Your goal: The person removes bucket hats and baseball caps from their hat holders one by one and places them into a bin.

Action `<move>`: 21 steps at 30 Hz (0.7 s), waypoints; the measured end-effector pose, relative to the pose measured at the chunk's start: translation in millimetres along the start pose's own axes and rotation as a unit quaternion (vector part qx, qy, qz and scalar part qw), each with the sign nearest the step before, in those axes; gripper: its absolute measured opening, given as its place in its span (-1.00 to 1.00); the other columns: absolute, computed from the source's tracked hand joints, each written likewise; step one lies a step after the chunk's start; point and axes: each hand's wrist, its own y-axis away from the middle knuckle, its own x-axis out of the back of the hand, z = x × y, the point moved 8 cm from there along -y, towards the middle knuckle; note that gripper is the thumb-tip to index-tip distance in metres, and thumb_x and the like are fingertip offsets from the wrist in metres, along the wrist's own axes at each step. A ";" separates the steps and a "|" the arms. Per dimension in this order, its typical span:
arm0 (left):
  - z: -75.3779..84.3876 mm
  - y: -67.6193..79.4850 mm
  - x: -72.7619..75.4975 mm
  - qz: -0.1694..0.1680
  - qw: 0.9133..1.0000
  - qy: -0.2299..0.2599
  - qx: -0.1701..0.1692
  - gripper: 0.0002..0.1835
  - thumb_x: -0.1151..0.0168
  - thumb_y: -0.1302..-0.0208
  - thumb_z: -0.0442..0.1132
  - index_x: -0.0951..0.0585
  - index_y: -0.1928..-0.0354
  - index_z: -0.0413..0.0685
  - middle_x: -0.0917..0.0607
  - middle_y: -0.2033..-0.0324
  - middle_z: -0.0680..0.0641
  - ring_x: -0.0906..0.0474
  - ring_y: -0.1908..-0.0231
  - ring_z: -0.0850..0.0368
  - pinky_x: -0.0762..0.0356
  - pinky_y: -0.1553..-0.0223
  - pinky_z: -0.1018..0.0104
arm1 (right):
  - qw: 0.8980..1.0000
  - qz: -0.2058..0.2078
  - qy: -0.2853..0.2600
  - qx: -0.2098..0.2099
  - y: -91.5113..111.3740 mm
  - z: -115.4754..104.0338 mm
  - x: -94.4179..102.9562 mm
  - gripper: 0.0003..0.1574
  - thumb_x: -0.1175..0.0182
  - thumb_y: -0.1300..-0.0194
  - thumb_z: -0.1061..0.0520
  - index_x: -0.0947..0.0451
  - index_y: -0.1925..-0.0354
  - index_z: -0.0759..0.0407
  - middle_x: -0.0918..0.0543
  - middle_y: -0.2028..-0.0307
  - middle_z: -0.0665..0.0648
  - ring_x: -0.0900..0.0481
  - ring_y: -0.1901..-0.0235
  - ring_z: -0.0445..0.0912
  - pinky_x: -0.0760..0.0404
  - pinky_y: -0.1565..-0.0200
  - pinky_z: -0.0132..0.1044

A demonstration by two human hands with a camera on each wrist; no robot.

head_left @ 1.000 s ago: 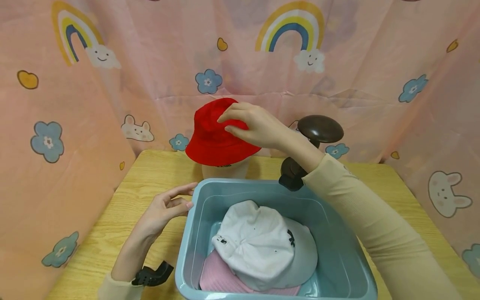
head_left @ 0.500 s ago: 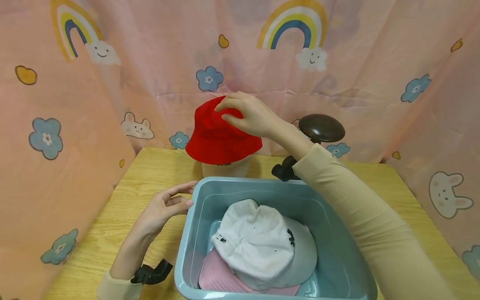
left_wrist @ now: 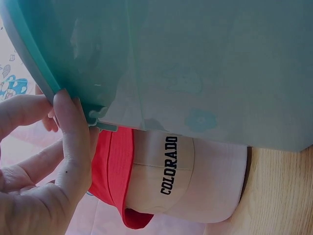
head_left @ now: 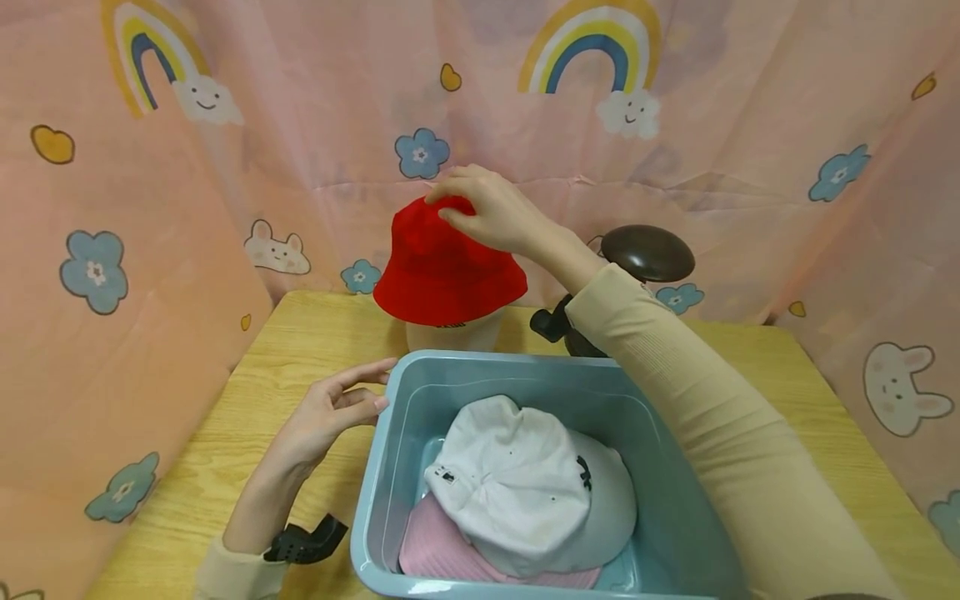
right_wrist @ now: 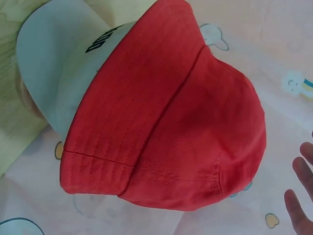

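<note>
A red bucket hat [head_left: 450, 271] sits over a beige cap [right_wrist: 85, 73] with dark lettering, behind the basin; the left wrist view shows COLORADO on its front. My right hand [head_left: 487, 204] hovers around the red hat's crown with loosely bent fingers, holding nothing; in the right wrist view its fingers stand apart from the crown. With its fingertips, my left hand [head_left: 333, 408] touches the outer rim of the blue plastic basin [head_left: 362, 517] at the far left corner. Inside the basin lies a white baseball cap [head_left: 517, 483] on top of a pink ribbed cap [head_left: 442, 542].
A dark stand with a rounded top [head_left: 648, 252] rises behind the basin at the right, partly hidden by my right sleeve. The wooden table [head_left: 262, 383] ends at a pink printed cloth [head_left: 337, 100] that hangs at the back and sides.
My right hand has risen and shifted slightly left, from the front of the red hat to the top of its crown. The left hand stays at the basin rim.
</note>
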 end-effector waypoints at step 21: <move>0.9 -1.7 2.8 0.001 1.000 0.024 0.002 -0.44 -0.21 -0.29 -0.30 -0.39 -0.33 -0.10 -0.50 -0.06 -0.13 -0.68 0.25 0.23 -0.64 0.08 0.23 | 1.000 0.014 0.012 -0.021 -29.3 24.5 -23.6 -0.64 -0.07 -0.37 0.19 -0.58 -0.10 0.10 -0.58 -0.07 0.13 -0.41 -0.07 0.01 -0.55 -0.10 -0.16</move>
